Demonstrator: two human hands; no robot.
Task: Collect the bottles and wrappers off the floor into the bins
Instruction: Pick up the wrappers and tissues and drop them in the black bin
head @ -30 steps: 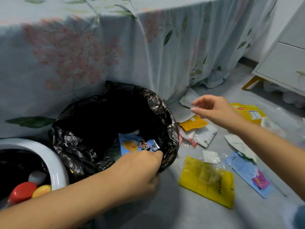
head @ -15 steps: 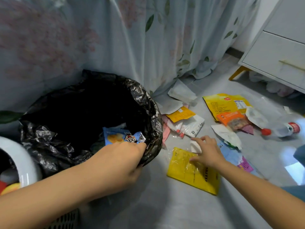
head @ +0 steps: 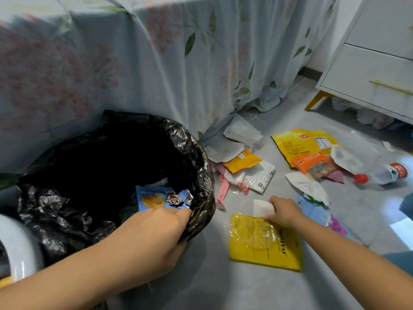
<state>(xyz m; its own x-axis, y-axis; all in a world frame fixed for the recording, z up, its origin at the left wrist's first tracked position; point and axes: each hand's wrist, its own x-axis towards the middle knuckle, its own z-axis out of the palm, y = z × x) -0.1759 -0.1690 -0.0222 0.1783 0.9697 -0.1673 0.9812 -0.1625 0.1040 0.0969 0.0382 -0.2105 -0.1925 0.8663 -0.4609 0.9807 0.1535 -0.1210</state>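
My left hand point(head: 154, 233) grips the near rim of the bin lined with a black bag point(head: 201, 175). Inside it lies a blue cartoon snack wrapper point(head: 161, 198). My right hand point(head: 285, 211) pinches a small white wrapper point(head: 262, 208) at the top edge of a yellow packet point(head: 263, 242) lying flat on the floor. More wrappers are scattered beyond: a pile of orange and white ones point(head: 248, 171), a big yellow bag point(head: 299, 144), an orange pack point(head: 312, 164). A clear bottle with a red cap point(head: 380, 175) lies at the right.
A white bin point(head: 20, 247) shows at the left edge. A floral cloth point(head: 178, 63) hangs down behind the bins. A white drawer unit on yellow legs point(head: 368, 74) stands at the back right. Blue and purple wrappers point(head: 321, 218) lie beside my right wrist.
My right hand came down from above the pile to the floor and has pinched the small white wrapper. My left hand stays on the bin rim. The view shifted left.
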